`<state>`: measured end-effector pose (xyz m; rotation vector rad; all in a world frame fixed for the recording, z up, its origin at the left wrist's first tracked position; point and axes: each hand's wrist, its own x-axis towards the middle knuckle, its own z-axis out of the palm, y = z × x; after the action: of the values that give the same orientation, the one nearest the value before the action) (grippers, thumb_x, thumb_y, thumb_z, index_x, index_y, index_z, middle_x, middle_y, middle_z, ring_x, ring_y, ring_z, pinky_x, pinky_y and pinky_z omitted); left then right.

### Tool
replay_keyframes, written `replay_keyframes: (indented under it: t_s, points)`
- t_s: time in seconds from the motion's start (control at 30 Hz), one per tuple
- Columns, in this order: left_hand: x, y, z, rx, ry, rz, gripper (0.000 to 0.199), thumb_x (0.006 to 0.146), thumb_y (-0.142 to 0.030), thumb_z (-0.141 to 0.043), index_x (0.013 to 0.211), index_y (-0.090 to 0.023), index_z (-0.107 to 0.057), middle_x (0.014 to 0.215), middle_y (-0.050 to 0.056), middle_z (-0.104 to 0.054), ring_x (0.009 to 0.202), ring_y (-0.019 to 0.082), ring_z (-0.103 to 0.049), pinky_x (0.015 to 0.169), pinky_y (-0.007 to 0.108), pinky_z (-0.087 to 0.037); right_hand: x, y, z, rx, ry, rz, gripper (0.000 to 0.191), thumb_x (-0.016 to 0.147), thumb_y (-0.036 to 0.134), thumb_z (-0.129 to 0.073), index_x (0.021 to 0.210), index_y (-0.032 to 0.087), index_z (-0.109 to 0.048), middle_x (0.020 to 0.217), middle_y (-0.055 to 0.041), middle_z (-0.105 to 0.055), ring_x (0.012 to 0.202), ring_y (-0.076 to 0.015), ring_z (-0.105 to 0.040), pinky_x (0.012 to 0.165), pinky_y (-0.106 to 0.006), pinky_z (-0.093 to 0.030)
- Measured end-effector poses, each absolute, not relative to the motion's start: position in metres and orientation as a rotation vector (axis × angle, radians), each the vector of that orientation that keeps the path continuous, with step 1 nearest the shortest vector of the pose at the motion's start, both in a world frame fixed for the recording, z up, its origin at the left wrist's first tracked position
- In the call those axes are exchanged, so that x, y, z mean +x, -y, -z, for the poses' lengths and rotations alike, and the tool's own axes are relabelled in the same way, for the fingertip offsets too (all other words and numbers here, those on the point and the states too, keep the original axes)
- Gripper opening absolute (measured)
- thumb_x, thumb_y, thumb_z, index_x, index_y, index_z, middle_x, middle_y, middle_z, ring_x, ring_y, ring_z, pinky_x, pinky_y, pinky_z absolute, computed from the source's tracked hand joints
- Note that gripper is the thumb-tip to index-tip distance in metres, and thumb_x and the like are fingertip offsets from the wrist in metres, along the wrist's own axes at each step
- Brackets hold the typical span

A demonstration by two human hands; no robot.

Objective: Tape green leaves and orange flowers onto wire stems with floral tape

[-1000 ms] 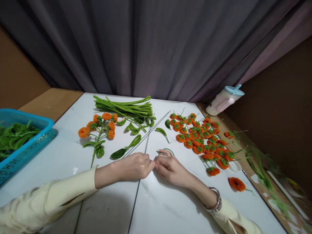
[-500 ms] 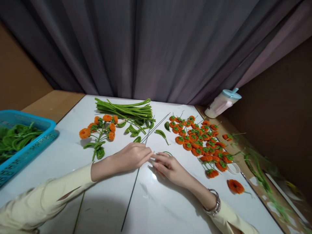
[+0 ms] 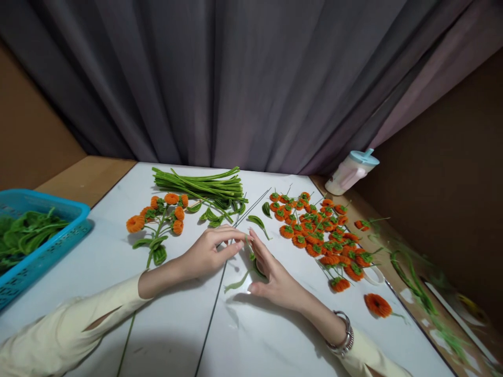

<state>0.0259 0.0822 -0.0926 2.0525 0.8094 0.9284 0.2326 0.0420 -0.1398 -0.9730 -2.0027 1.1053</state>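
My left hand (image 3: 208, 254) is over the middle of the white table, thumb and fingers brought together around the top of a thin green fuzzy stem (image 3: 238, 284). That stem hangs down blurred, with a small leaf partly hidden behind my right fingers. My right hand (image 3: 275, 277) has its fingers stretched out and its thumb apart, the fingertips meeting those of my left hand. Left of them lies a flower spray (image 3: 159, 230) of fuzzy orange blooms with green leaves. A loose green leaf (image 3: 257, 223) lies just beyond my fingertips.
Many orange flower heads (image 3: 314, 230) are spread on the right, with one bloom (image 3: 378, 305) apart. A bundle of green stems (image 3: 200, 183) lies at the back. A blue basket (image 3: 47, 262) of leaves stands left, a lidded cup (image 3: 349, 173) back right. Thin wires (image 3: 255, 204) lie centrally.
My hands have moved slightly apart, and my right fingers have straightened with the thumb spread. The green stem now shows between them. The whole view has shifted slightly.
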Motion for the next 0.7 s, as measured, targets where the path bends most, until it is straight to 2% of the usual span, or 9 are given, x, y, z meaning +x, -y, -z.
replay_keyframes:
  t_s: [0.1, 0.13, 0.2, 0.3, 0.47, 0.57, 0.7]
  points:
    - [0.027, -0.08, 0.096, 2.155, -0.703, -0.993, 0.024, 0.089, -0.017, -0.05, 0.107, -0.016, -0.066, 0.107, 0.009, -0.067, 0.1, 0.02, -0.059, 0.087, 0.038, -0.049, 0.229, -0.039, 0.129, -1.017, 1.862, -1.188, 0.057, 0.089, 0.059, -0.044, 0.132, 0.022, -0.043, 0.141, -0.0155, -0.045, 0.13, -0.0238, -0.043, 0.104, -0.044, -0.039]
    - [0.028, -0.079, 0.096, 2.194, -0.678, -0.997, 0.026, 0.09, -0.016, -0.049, 0.109, -0.016, -0.065, 0.109, 0.009, -0.066, 0.101, 0.02, -0.058, 0.088, 0.039, -0.048, 0.228, -0.038, 0.124, -1.054, 1.83, -1.184, 0.047, 0.092, 0.056, -0.041, 0.122, 0.022, -0.051, 0.131, -0.0139, -0.055, 0.122, -0.0228, -0.051, 0.101, -0.043, -0.041]
    - [0.028, -0.078, 0.097, 2.287, -0.639, -0.992, 0.029, 0.09, -0.013, -0.046, 0.111, -0.017, -0.064, 0.111, 0.009, -0.064, 0.102, 0.02, -0.056, 0.088, 0.038, -0.047, 0.227, -0.037, 0.113, -1.096, 1.798, -1.16, 0.037, 0.095, 0.05, -0.038, 0.101, 0.021, -0.061, 0.107, -0.0093, -0.068, 0.11, -0.0213, -0.057, 0.099, -0.041, -0.041]
    - [0.027, -0.078, 0.097, 2.48, -0.673, -1.006, 0.028, 0.089, -0.014, -0.046, 0.111, -0.017, -0.063, 0.11, 0.01, -0.065, 0.102, 0.021, -0.056, 0.088, 0.04, -0.045, 0.23, -0.035, 0.101, -1.108, 1.786, -1.113, 0.037, 0.096, 0.046, -0.04, 0.081, 0.021, -0.062, 0.084, -0.0065, -0.071, 0.102, -0.022, -0.057, 0.095, -0.041, -0.04]
    - [0.021, -0.08, 0.089, 2.746, -0.706, -1.116, 0.024, 0.086, -0.021, -0.058, 0.109, -0.015, -0.06, 0.107, 0.009, -0.067, 0.101, 0.023, -0.056, 0.086, 0.039, -0.042, 0.236, -0.036, 0.095, -1.105, 1.838, -1.07, 0.036, 0.096, 0.044, -0.042, 0.075, 0.022, -0.061, 0.067, -0.0041, -0.069, 0.091, -0.0224, -0.055, 0.088, -0.04, -0.039]
    - [0.021, -0.078, 0.085, 3.008, -0.481, -1.135, 0.021, 0.09, -0.015, -0.051, 0.11, -0.015, -0.059, 0.105, 0.008, -0.069, 0.1, 0.022, -0.056, 0.085, 0.037, -0.037, 0.236, -0.034, 0.095, -1.077, 1.895, -1.076, 0.037, 0.096, 0.043, -0.041, 0.072, 0.022, -0.059, 0.063, -0.0025, -0.067, 0.084, -0.0211, -0.054, 0.086, -0.039, -0.039]
    - [0.024, -0.072, 0.084, 3.183, -0.379, -1.172, 0.022, 0.094, -0.008, -0.041, 0.096, -0.012, -0.063, 0.088, 0.006, -0.071, 0.089, 0.019, -0.056, 0.078, 0.033, -0.035, 0.235, -0.033, 0.097, -0.997, 1.964, -1.044, 0.034, 0.097, 0.038, -0.041, 0.072, 0.022, -0.057, 0.062, 0.0002, -0.066, 0.075, -0.0177, -0.056, 0.089, -0.038, -0.036]
